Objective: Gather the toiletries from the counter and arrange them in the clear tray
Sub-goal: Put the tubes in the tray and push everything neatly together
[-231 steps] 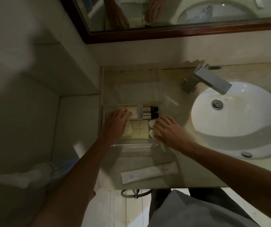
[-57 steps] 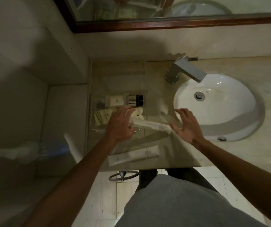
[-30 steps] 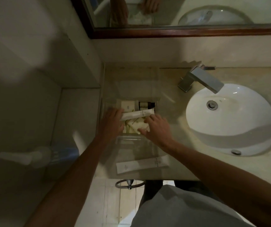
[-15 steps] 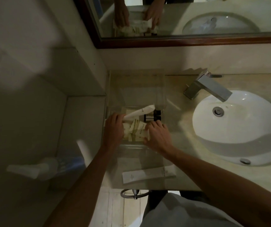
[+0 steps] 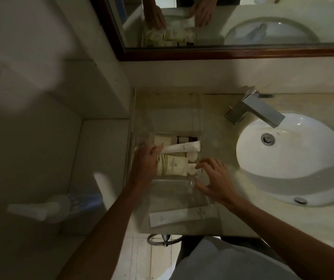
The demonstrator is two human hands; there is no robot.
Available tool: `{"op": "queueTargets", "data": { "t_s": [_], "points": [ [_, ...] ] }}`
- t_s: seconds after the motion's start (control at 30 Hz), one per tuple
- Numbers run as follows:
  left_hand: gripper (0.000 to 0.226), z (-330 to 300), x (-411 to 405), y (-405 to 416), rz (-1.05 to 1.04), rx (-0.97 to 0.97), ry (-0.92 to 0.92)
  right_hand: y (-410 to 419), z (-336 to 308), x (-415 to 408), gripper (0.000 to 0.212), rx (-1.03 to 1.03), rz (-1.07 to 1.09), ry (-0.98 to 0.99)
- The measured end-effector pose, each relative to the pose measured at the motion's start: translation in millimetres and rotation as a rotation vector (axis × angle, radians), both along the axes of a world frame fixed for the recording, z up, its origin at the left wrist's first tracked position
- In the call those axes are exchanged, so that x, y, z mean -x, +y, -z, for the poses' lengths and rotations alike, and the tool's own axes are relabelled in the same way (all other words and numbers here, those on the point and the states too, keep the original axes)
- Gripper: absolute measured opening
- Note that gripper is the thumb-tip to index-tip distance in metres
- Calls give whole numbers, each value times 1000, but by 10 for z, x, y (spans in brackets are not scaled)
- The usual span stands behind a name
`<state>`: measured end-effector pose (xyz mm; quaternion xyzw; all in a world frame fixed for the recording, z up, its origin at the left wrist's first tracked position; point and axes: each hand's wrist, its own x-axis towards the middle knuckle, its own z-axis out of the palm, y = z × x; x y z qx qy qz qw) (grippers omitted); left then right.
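One white tube (image 5: 179, 148) crosswise in tray (image 5: 142, 138), left hand (image 5: 145, 164) gripping; right hand (image 5: 214, 178) open.

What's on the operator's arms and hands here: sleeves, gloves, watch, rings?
Nothing visible. Both forearms are uncovered from the bottom of the frame to the wrists, with no sleeve edge in view. The left hand and right hand wear no gloves, and no watch, band or ring can be made out, though the light is dim. A light grey garment covers the torso below.
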<state>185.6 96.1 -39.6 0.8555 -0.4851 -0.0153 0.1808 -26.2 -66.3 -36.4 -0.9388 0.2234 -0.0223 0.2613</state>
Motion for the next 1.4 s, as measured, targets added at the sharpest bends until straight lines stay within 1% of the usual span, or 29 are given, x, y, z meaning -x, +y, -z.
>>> {"op": "queueTargets", "data": {
  "t_s": [0.07,0.1,0.17,0.2,0.27,0.3,0.33,0.37,0.4,0.43,0.5,0.6,0.63,0.67,0.77,0.8,0.87,0.93,1.0,1.07,1.13,1.2,1.3,1.4],
  "points": [
    [58,50,48,74,30,-84,52,61,32,113,34,5,-3,-12],
    [59,71,92,134,29,-96,68,104,61,152,32,9,-17,-16],
    [55,130,263,286,90,-79,65,194,114,222,31,1,-75,-17],
    [51,180,392,373,176,-86,58,240,150,268,34,-2,-127,4],
    [55,260,681,531,352,-212,85,314,259,371,50,44,-300,141],
    [59,297,814,594,403,-310,118,335,307,417,57,74,-397,251],
    [59,335,933,644,434,-406,138,351,340,452,59,84,-469,362],
    [55,362,1027,675,449,-476,134,359,358,473,55,87,-518,454],
    [48,375,1088,686,446,-519,126,354,374,482,49,96,-545,498],
    [41,365,1117,678,421,-536,132,343,377,475,43,108,-554,501],
    [32,311,1086,632,304,-471,159,317,298,394,35,97,-513,437],
    [26,139,778,474,101,-206,113,235,103,125,23,97,-353,90],
    [27,72,638,413,60,-158,90,198,30,-4,24,107,-317,17],
    [31,10,495,354,40,-146,61,147,-37,-140,30,113,-294,-10],
    [59,-89,182,271,4,-208,17,-72,-142,-479,64,140,-221,35],
    [67,-95,128,275,-17,-204,14,-139,-152,-548,69,156,-193,33],
    [72,-84,66,277,-42,-190,15,-210,-142,-631,66,198,-147,22],
    [72,-44,46,260,-20,-196,12,-187,-101,-705,62,219,-133,34],
    [74,42,52,241,12,-209,34,-90,-21,-767,68,193,-127,86],
    [75,152,64,226,25,-252,105,13,109,-749,75,153,-106,206],
    [74,263,77,221,32,-318,183,108,239,-669,80,174,-105,360],
    [78,337,63,221,21,-337,214,192,306,-622,85,199,-79,429],
    [85,364,24,192,11,-315,190,285,299,-634,88,184,-10,421],
    [94,372,-59,133,61,-307,118,307,272,-608,87,191,5,390]
  ]
}}
